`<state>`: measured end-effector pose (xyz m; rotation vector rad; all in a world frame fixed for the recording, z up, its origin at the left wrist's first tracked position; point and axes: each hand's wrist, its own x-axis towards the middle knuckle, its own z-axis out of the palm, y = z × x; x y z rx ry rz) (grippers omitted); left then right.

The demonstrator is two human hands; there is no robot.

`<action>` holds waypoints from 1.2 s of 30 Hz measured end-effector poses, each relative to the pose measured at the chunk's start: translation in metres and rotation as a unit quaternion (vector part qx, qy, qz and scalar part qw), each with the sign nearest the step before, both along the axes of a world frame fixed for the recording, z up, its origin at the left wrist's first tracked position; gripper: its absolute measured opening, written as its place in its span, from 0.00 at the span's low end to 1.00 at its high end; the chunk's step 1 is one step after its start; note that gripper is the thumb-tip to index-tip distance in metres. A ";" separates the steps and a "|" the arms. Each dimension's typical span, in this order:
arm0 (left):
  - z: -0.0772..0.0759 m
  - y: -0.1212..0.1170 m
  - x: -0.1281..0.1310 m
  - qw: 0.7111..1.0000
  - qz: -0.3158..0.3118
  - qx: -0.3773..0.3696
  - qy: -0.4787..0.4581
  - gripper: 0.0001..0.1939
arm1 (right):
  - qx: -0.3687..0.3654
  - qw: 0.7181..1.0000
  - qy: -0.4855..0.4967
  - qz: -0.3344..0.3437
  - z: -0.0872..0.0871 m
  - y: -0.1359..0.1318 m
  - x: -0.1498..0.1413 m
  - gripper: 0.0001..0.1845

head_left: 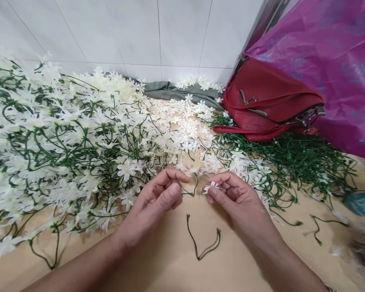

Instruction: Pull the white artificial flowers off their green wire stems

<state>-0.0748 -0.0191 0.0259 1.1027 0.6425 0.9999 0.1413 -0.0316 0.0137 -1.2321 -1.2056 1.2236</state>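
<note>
My right hand (241, 202) pinches a small white artificial flower (211, 187) between thumb and fingers, above the middle of the table. To its left, my left hand (159, 194) is loosely curled, with a gap between thumb and index finger and nothing visible in it. A short green stem (195, 184) shows between the hands, just past the left fingertips; whether it touches them I cannot tell. Nearer to me, a bent green stem (197, 253) without petals lies on the tan table surface (170, 259).
A large heap of white flowers on green stems (88, 138) fills the left. Loose white blossoms (185, 125) spread behind my hands. At right are bare green stems (304, 158), a red handbag (270, 97) and a purple plastic bag (346, 73). A white tiled wall (134, 32) stands behind.
</note>
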 end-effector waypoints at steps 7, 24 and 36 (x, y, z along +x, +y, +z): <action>-0.002 -0.001 0.006 0.996 -0.014 -0.047 -0.078 0.17 | -0.044 0.993 0.038 0.100 0.006 -0.006 -0.005 0.18; -0.002 -0.001 0.007 0.995 0.015 0.052 0.087 0.07 | -0.015 0.993 0.067 0.093 0.010 -0.011 -0.004 0.07; -0.005 0.000 0.006 0.998 -0.043 -0.015 0.041 0.08 | -0.069 0.970 0.168 0.160 -0.001 -0.012 -0.012 0.07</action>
